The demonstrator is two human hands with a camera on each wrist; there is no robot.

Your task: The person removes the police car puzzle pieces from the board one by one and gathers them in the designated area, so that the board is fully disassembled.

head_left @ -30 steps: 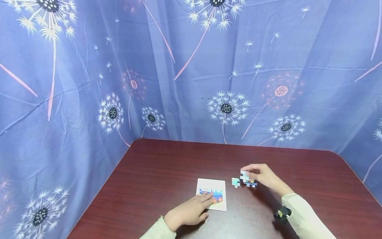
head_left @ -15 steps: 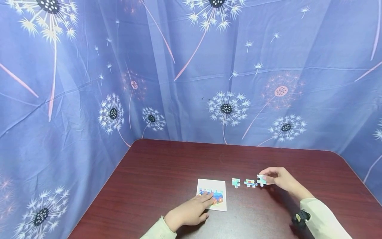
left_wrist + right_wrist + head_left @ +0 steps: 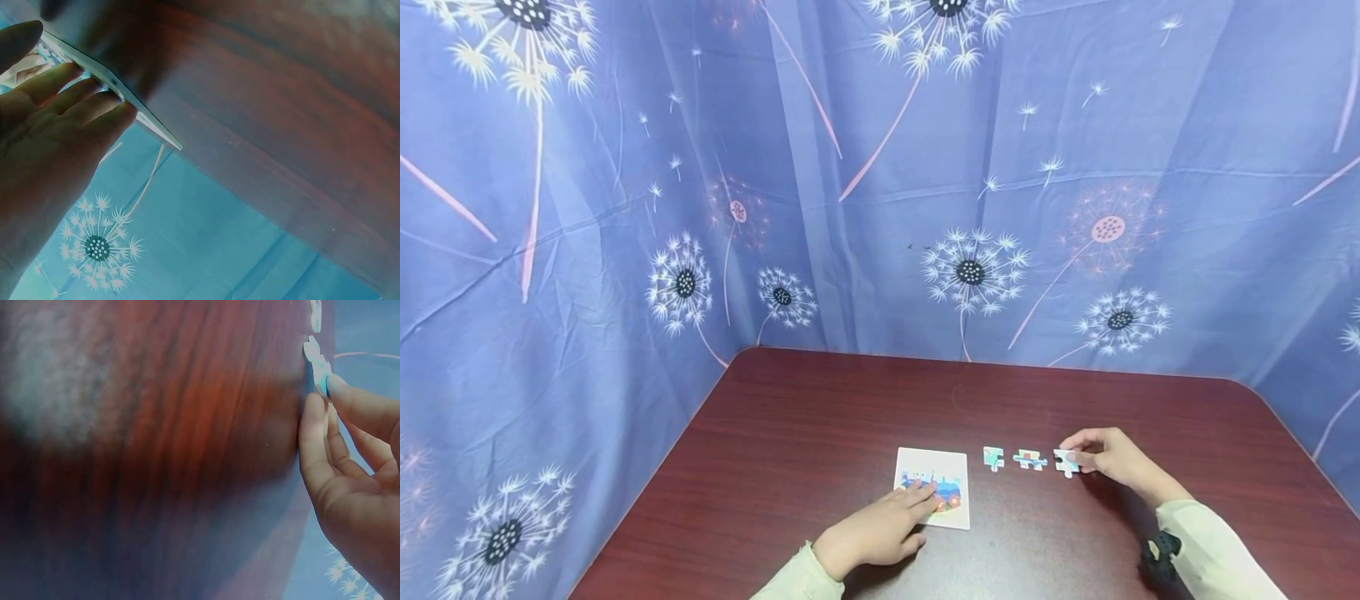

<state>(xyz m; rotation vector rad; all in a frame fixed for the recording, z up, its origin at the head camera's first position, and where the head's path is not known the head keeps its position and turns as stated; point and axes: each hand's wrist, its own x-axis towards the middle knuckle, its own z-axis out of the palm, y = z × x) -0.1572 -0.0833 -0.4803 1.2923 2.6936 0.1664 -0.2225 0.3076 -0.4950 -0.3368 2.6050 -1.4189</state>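
On the left lies a white square board (image 3: 955, 512) printed with a blue vehicle. My left hand (image 3: 876, 525) rests on it with fingers straight, covering part of the picture. To the right of the board, three jigsaw puzzle pieces stand in a row. A light blue piece (image 3: 993, 458) is nearest the board, and a wider multicoloured piece (image 3: 1030, 460) is in the middle. At the row's right end, thumb and fingertips of my right hand (image 3: 1112, 458) pinch a white and pale blue puzzle piece (image 3: 1064, 463) at the table surface. The right wrist view shows this pinch edge-on.
A dark red wooden table (image 3: 820, 417) with rounded far corners carries everything. Blue curtains (image 3: 880, 275) with a dandelion print hang behind it and along its left side. A black device (image 3: 1161, 554) is strapped at the right wrist.
The right hand has carried its puzzle piece rightward from over the middle piece and lowered it at the row's right end. The left hand and board have stayed still.
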